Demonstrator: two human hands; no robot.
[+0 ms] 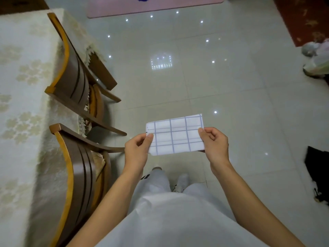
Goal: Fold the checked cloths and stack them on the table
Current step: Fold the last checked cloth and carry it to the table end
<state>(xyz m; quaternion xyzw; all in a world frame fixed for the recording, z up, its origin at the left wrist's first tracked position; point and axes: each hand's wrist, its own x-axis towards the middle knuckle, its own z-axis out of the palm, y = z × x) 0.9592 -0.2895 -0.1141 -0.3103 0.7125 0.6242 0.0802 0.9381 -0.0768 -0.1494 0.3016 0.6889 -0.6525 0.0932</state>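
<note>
A white cloth with blue check lines [175,135] is held flat in the air in front of me, folded into a small rectangle. My left hand [137,150] pinches its left edge and my right hand [214,144] pinches its right edge. The cloth hangs over the tiled floor, to the right of the table [23,86], which is covered with a cream flower-patterned tablecloth. No other checked cloth shows on the visible part of the table.
Two wooden chairs [76,72] [78,175] are pushed in along the table's right side, between me and the tabletop. A pink mat [154,6] lies far ahead, a red rug [302,18] and bags [316,56] at right, a dark object [318,173] lower right.
</note>
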